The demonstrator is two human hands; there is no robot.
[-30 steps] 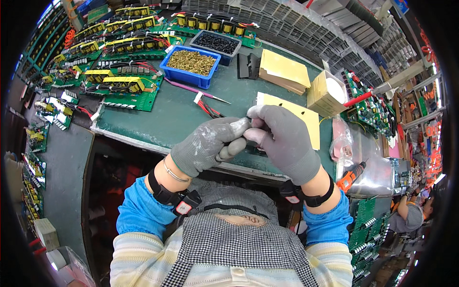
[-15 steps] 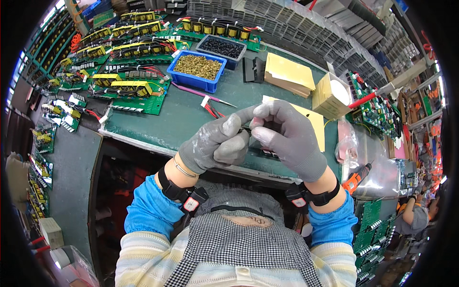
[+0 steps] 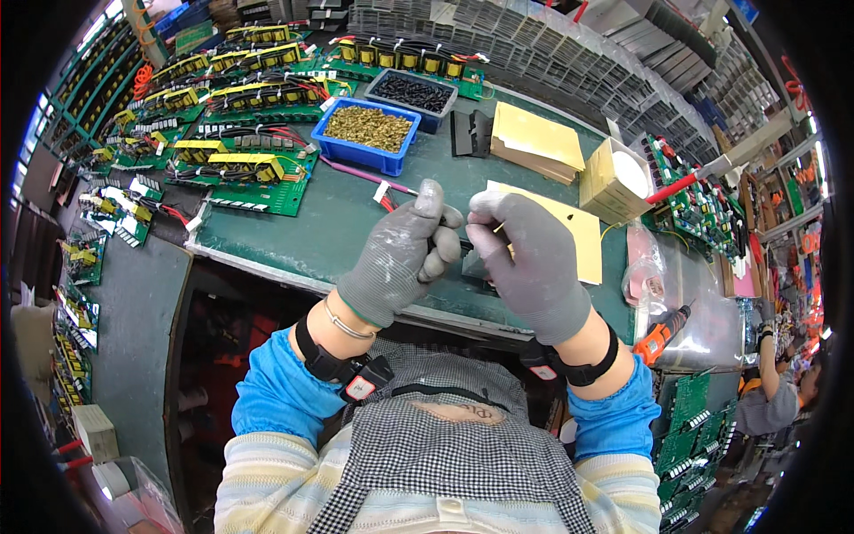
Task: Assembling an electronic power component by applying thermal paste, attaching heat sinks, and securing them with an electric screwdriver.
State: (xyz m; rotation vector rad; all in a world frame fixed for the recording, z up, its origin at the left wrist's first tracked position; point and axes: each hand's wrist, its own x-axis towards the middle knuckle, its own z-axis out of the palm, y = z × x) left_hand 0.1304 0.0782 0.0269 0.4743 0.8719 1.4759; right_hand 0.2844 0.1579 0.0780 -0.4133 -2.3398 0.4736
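Note:
Both my hands wear grey gloves and are raised over the front edge of the green workbench [image 3: 276, 245]. My left hand [image 3: 398, 258] is closed, its fingers curled in and its thumb pointing up. My right hand [image 3: 536, 267] is closed too, thumb and fingertips drawn together close to the left fingers. What either hand holds, if anything, is hidden or too small to make out. Behind the left hand lies a slim purple-handled tool [image 3: 365, 173], and some red wires with a white tag [image 3: 382, 191] show there. A yellow sheet [image 3: 583, 245] lies behind the right hand.
A blue tray of small brass-coloured parts [image 3: 369, 163] stands beside a grey tray of black parts [image 3: 425, 111]. Yellow sheets [image 3: 538, 133] are stacked near an open box [image 3: 614, 182]. Circuit boards [image 3: 258, 182] crowd the left; an orange power drill [image 3: 660, 336] lies right. Another person [image 3: 769, 400] is far right.
My hands, touching before, have come slightly apart. The left thumb has lifted upright, and the right hand has shifted a little left and down. The person at far right has moved an arm.

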